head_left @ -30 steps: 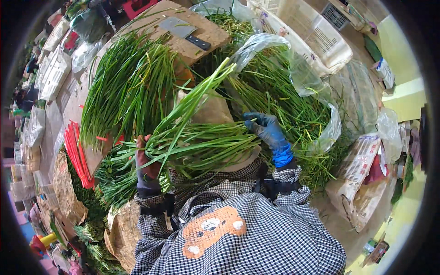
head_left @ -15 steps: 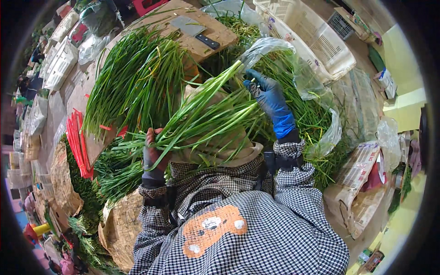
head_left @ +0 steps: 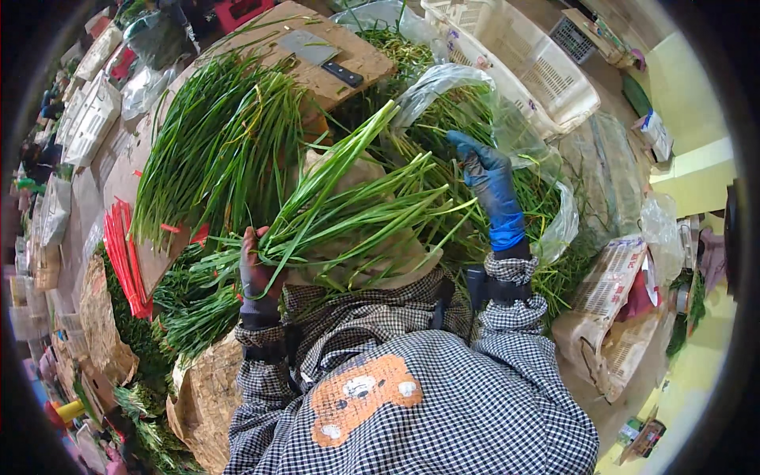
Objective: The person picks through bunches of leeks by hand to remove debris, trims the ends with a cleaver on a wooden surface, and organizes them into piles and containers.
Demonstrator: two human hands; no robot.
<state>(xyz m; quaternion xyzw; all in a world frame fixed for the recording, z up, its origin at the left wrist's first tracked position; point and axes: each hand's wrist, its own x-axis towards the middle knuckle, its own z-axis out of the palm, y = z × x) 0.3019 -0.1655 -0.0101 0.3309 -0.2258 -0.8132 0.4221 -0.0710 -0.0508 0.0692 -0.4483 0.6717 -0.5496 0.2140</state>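
Observation:
My left hand (head_left: pixel 255 269), in a dark glove, grips the stem end of a bunch of long green chives (head_left: pixel 356 214) that fans out to the upper right. In a blue glove, my right hand (head_left: pixel 488 178) reaches out over a loose heap of chives (head_left: pixel 443 134) lying in a clear plastic bag (head_left: pixel 507 134); its fingers are stretched and touch the greens. A larger pile of chives (head_left: pixel 222 142) lies to the upper left on cardboard.
A cleaver (head_left: pixel 321 55) rests on a wooden cutting board (head_left: pixel 360 59) at the top. A white plastic crate (head_left: pixel 514 59) stands upper right. Red rubber bands (head_left: pixel 127 253) lie at the left. Sacks and printed bags (head_left: pixel 609 301) crowd the right side.
My right hand has moved away from the held bunch, up and to the right, onto the heap in the plastic bag. The left hand keeps its grip on the bunch.

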